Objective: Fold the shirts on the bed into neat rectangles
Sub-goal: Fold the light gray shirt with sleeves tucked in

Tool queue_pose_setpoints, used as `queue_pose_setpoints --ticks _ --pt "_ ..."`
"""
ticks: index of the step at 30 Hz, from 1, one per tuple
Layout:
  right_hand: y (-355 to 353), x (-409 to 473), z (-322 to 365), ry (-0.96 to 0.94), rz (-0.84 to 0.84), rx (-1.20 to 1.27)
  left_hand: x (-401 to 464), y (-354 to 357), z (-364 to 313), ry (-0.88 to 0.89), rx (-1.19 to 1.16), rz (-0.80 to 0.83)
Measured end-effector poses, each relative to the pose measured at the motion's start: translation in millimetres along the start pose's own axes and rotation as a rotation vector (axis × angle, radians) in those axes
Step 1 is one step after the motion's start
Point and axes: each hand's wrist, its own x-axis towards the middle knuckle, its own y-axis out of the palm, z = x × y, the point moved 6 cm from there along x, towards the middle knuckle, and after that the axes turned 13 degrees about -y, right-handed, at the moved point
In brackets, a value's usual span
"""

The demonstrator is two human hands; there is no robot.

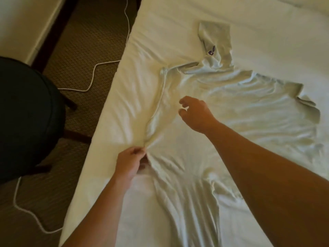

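Off the bed's left edge: dark round seat point(26, 118) on brown carpet point(85, 38), white cable point(92, 75) snaking past it on the floor.

Left hand point(130, 163) near the bed's left edge, fingers and thumb pinching the shirt's hem edge where the fabric bunches.

White shirt point(222, 118) lies spread and wrinkled across the middle of the bed point(178, 24), not yet folded. Hem edge runs along the left side. One sleeve, with a small purple logo point(211, 50), points toward the far edge; the other sleeve lies toward the right edge.

Right hand point(195, 114) is over the shirt's middle, fingers loosely curled and spread, holding nothing. Can't tell if it touches the fabric.
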Motion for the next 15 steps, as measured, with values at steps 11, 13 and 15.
queue_pose_setpoints --ticks 11,13,15 --pt "105.7 -317.7 -97.7 0.668 -0.268 0.305 -69.7 36.4 100.8 -0.052 0.372 -0.035" --pt "119.2 -341.4 -104.2 0.737 -0.19 0.349 -78.8 47.0 120.2 -0.097 0.423 0.013" --pt "127.9 -354.0 -109.7 0.748 -0.087 0.362 -84.2 46.2 137.9 -0.11 0.449 -0.004"
